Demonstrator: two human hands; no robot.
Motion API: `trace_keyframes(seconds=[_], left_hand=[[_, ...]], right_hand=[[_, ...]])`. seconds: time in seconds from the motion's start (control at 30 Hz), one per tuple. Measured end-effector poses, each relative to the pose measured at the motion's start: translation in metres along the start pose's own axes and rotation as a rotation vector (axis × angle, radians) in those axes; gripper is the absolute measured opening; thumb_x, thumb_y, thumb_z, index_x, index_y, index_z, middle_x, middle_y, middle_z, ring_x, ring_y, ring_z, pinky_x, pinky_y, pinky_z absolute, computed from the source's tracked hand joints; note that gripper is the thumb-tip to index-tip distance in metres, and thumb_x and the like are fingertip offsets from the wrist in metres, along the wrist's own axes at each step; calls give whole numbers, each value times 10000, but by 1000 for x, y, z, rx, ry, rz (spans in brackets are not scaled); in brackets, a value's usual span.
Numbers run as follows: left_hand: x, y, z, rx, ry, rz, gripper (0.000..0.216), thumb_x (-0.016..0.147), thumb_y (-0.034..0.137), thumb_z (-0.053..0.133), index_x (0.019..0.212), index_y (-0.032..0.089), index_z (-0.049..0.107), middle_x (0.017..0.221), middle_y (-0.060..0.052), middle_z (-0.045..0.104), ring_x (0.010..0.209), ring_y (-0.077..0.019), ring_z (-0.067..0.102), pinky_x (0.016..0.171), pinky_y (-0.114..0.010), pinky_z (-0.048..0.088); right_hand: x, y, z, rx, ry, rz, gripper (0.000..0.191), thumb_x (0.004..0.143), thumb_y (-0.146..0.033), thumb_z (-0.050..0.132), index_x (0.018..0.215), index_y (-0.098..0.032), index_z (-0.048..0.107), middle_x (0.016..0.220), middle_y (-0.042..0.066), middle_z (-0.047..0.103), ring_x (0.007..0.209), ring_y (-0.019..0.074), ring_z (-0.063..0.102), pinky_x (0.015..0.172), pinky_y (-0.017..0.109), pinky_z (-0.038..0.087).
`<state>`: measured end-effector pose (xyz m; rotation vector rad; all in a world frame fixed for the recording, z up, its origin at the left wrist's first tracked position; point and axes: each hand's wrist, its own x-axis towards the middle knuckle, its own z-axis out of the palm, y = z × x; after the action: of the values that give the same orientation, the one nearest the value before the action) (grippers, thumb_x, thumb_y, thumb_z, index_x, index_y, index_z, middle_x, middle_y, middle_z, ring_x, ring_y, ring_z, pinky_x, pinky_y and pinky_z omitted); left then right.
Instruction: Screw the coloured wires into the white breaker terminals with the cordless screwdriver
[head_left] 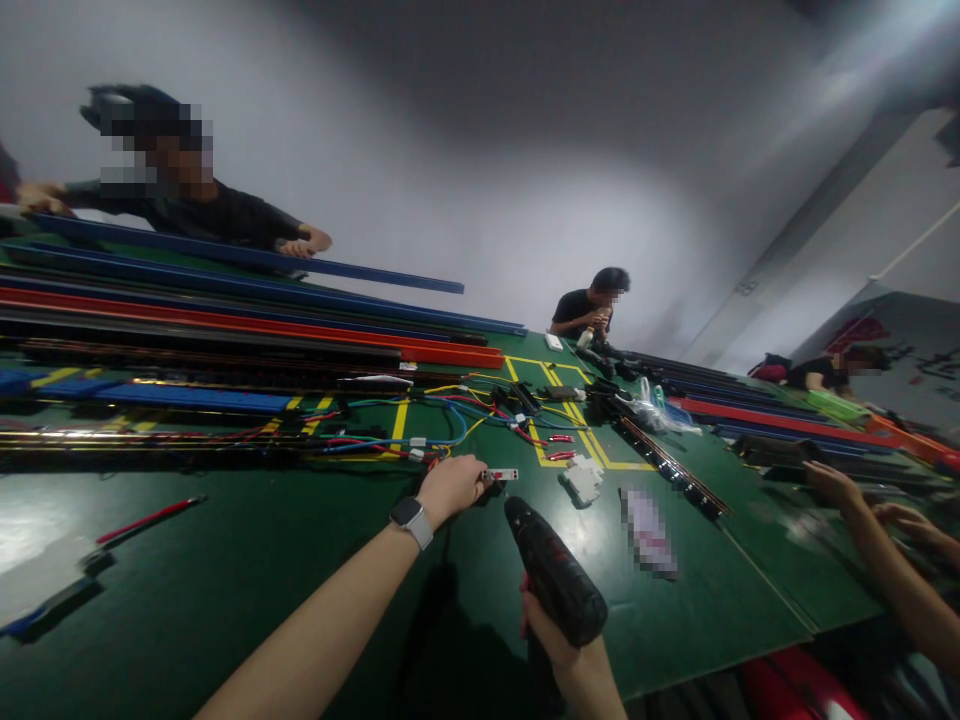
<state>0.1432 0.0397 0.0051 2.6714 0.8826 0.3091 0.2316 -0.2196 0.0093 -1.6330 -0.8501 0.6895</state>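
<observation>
My left hand, with a pale watch on its wrist, is closed on a small white block with a red mark and dark spots at its ends. It may be a circuit breaker, but it is too small to tell. My right hand grips a black cordless drill by its handle. The drill's nose points up and left at the block; whether the bit touches it I cannot make out. Red, blue and yellow wires lie just beyond my left hand.
White blocks and a purple-white packet lie right of the drill. Long blue and red rails cross the back left. A red screwdriver lies at left. A co-worker's hands reach in at right; others work across the green table.
</observation>
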Motion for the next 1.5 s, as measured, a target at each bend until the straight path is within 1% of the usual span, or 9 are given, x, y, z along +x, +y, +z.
trace_keyframes(seconds=[0.47,0.73,0.87,0.97,1.1,1.17,1.33,1.4,1.5], left_hand=[[0,0,-1,-11,0,-17,352,990,426,448,1104,264,738,1068,-115,714,1011,-258,688,912,-361,517],[1,-1,1,17,3,19,332,991,380,444,1102,248,728,1054,-112,715,1015,-259,685,920,-362,511],[0,0,-1,16,-12,5,317,988,372,458,1110,250,724,1067,-110,710,1027,-246,681,932,-347,506],[0,1,-1,5,-13,-7,310,986,364,461,1117,259,722,1075,-102,709,1032,-240,680,938,-340,502],[0,0,0,3,-11,-6,320,988,360,450,1112,251,724,1077,-114,705,1030,-248,679,937,-352,503],[1,0,1,4,-10,-10,321,987,361,452,1116,249,724,1075,-115,706,1029,-250,679,933,-353,503],[1,-2,4,15,21,20,312,984,357,453,1099,247,721,1059,-109,709,1020,-259,682,914,-361,507],[1,-2,5,26,27,26,303,981,346,454,1091,244,718,1055,-109,708,1017,-261,683,907,-363,509],[1,-2,5,36,14,25,306,984,354,449,1082,239,715,1052,-112,708,1005,-261,686,889,-361,516]], right_hand=[[15,-1,22,-19,-14,42,340,748,-545,759,866,-227,729,630,16,643,579,229,604,591,371,532],[14,1,25,55,-109,41,353,813,-520,708,1006,-224,699,1052,90,720,732,248,702,611,366,554],[13,0,24,-29,-143,24,307,820,-543,705,913,-250,710,826,55,715,642,239,665,646,395,562],[14,6,25,-62,-122,27,473,810,-538,710,1194,-264,672,686,18,666,587,239,634,637,398,560],[15,11,27,-44,-93,34,782,813,-515,695,1498,-253,422,642,-18,622,538,232,612,579,378,543],[15,9,27,-51,-95,38,724,812,-523,695,1454,-256,492,661,-4,633,549,233,618,595,383,551],[11,-2,26,-71,-94,37,397,835,-568,672,1090,-272,745,680,32,646,606,246,634,654,396,567],[11,-5,26,-53,-112,28,410,821,-557,694,1112,-272,737,719,35,661,593,240,626,644,403,569],[12,-6,29,-10,-132,14,597,800,-526,726,1331,-272,623,817,40,682,564,218,612,604,395,566]])
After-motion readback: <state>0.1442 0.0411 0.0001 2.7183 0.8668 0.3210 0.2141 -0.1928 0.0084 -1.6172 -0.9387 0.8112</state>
